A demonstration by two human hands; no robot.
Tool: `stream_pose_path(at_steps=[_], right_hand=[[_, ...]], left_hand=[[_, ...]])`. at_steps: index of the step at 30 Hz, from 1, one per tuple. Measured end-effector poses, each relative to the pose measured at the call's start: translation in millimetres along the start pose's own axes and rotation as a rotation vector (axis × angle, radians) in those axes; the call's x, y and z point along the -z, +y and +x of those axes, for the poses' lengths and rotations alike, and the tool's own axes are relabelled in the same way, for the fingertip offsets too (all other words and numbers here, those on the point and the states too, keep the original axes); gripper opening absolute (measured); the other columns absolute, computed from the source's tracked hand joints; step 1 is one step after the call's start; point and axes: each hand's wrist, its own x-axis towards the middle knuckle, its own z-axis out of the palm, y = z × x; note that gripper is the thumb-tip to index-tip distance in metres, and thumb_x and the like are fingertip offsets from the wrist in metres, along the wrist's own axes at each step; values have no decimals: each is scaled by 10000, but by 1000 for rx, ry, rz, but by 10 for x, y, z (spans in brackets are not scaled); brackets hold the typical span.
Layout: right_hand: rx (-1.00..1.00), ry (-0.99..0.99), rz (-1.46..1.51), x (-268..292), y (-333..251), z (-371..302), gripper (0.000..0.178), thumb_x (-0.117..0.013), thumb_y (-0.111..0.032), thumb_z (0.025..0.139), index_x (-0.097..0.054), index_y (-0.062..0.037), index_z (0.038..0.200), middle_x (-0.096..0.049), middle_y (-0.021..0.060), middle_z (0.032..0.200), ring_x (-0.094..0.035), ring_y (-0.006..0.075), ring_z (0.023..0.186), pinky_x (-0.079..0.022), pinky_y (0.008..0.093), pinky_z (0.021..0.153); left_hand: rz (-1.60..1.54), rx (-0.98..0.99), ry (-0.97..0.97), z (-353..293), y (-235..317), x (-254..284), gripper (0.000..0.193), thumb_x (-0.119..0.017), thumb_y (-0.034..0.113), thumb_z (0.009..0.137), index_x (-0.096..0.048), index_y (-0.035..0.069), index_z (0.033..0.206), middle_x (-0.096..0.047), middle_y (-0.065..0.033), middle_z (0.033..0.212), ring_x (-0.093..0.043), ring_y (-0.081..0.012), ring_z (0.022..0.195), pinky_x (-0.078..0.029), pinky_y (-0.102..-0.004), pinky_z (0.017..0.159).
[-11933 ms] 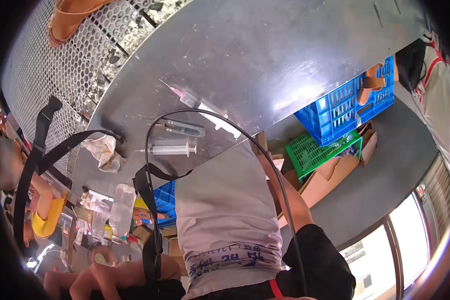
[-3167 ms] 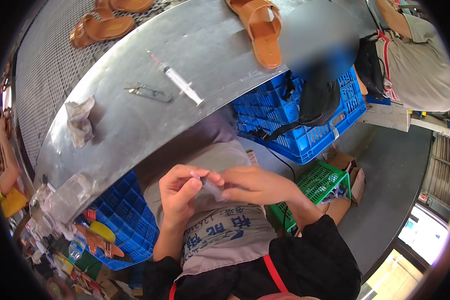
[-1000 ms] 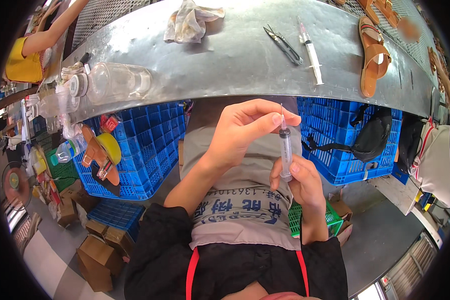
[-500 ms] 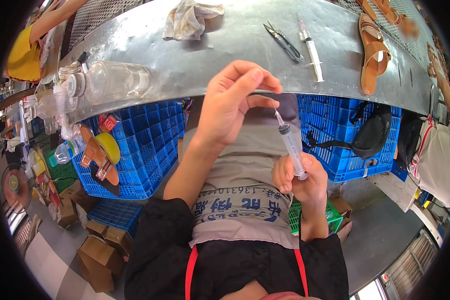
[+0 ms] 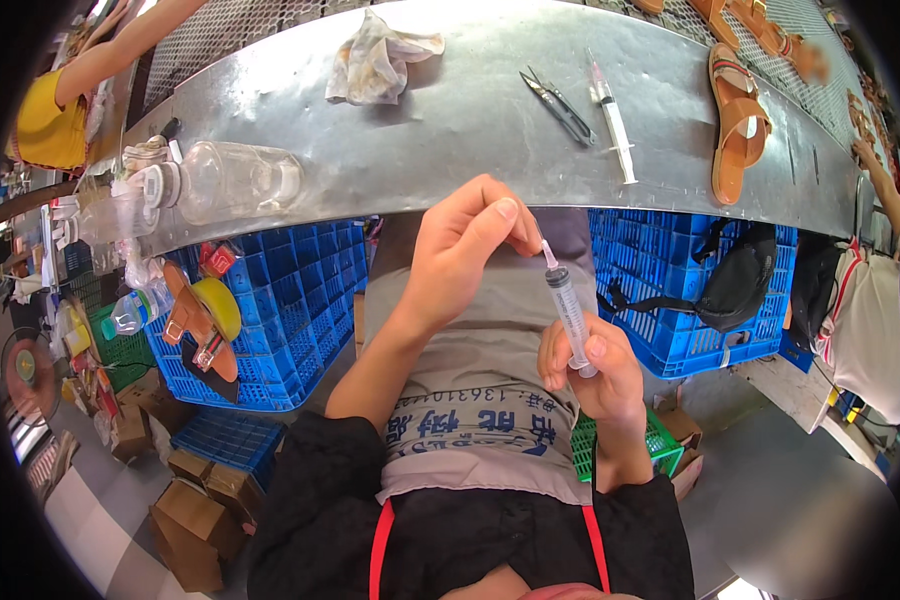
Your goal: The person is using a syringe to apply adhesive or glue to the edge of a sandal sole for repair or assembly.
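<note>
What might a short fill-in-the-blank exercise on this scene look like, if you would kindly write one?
1. Near the left-hand grip, the right-hand grip holds a syringe whose needle base is coloured ____.
2. On the metal table, a second syringe lies ____ the snips and the nearest sandal.
3. The cloth lies to the ____ of the snips.
4. The crate beside the black bag is coloured ____.

Missing words: pink; between; left; blue.

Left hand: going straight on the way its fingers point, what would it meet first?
Most likely the pink-hubbed needle of the syringe in the right hand; the left hand looks very close to it, perhaps touching, though depth is unclear.
</note>
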Motion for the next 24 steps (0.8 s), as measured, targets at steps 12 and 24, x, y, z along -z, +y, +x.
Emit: stream_pose_path(at_steps=[12, 24], right_hand=[[118, -12, -425, 106, -34, 143, 297, -590, -270, 996, -643, 4, 895, -633, 60, 834, -612, 145, 772, -475, 291, 714], [874, -111, -1399, -1008, -302, 1922, 303, -702, -327, 899, -628, -47, 809, -614, 135, 799, -607, 327, 785, -475, 452, 655]], left_hand=[[46, -44, 201, -352, 169, 197, 82, -582, 90, 1028, -581, 8, 1022, -660, -73, 940, -620, -119, 872, -515, -273, 790], [485, 113, 386, -1268, 280, 513, 271, -532, 173, 1049, -570, 48, 811, -658, -32, 729, -545, -68, 626, -432, -243, 570]])
